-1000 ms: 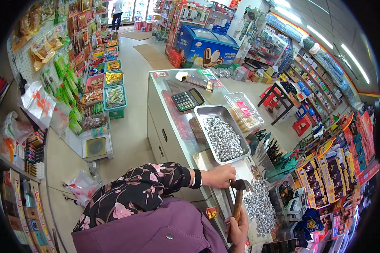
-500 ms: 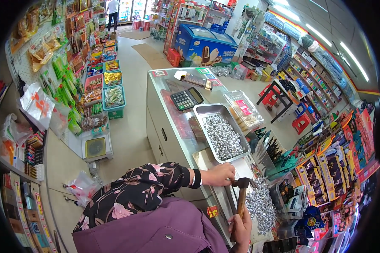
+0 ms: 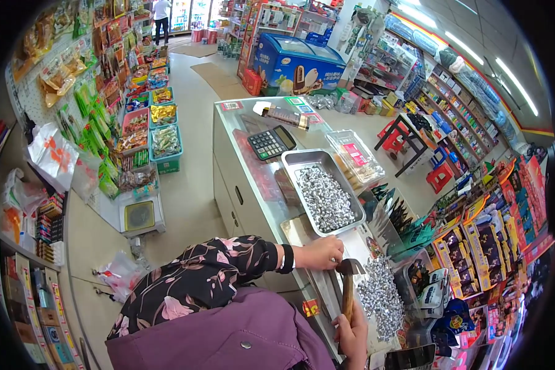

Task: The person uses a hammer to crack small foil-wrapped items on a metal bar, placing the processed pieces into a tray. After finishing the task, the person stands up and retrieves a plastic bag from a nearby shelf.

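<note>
Plainly, the hammer (image 3: 348, 295) is in my right hand (image 3: 353, 333), above the counter (image 3: 354, 245), its long axis running away from me with the head at the far end. The head sits crosswise: its blunt face points left, toward my left hand (image 3: 322, 253), and its claw curves off to the right. My right fingers are wrapped closed around the lower handle. My left fingers curl downward near that blunt face; I cannot tell how close their tips come together or whether they pinch anything. On the right, the heap of silvery pieces (image 3: 380, 299) leaves the claw little room. The rim of the metal tray (image 3: 289, 165) lies just ahead of my left knuckles, and the counter's edge passes beneath that wrist. The handle is brown, the head dark.
</note>
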{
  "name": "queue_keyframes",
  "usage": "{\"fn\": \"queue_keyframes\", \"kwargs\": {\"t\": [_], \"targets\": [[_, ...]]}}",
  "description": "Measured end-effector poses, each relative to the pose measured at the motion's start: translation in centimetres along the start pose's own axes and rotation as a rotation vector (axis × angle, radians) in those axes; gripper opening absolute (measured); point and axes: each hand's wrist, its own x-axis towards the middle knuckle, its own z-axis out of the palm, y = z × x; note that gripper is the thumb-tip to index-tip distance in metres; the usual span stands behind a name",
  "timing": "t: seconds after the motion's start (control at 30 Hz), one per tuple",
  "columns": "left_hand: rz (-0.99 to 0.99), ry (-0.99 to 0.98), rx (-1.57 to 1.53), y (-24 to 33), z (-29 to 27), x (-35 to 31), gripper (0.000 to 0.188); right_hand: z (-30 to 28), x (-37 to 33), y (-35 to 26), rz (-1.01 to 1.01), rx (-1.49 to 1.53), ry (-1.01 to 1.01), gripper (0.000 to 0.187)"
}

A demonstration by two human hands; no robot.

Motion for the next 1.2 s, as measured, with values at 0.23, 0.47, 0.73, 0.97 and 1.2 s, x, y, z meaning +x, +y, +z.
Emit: {"fn": "queue_keyframes", "kwargs": {"t": [0.23, 0.47, 0.73, 0.97, 1.2], "targets": [[-0.009, 0.022, -0.041, 0.37, -0.32, 0.11, 0.006, -0.34, 0.01, -0.03, -0.072, 0.067, 0.037, 0.051], [-0.001, -0.008, 0.009, -0.04, -0.05, 0.04, 0.005, -0.05, 0.19, 0.01, 0.016, 0.047, -0.01, 0.05], [-0.004, 0.0, -0.001, 0.5, -0.28, 0.01, 0.004, -0.09, -0.07, 0.13, -0.033, 0.113, 0.05, 0.05], [0.002, -0.004, -0.013, 0.55, -0.45, 0.05, 0.006, -0.27, 0.09, 0.05, -0.004, 0.067, 0.03, 0.05], [0.011, -0.01, 0.02, 0.17, -0.25, 0.17, 0.006, -0.15, 0.28, 0.15, -0.014, 0.027, 0.018, 0.05]]}}
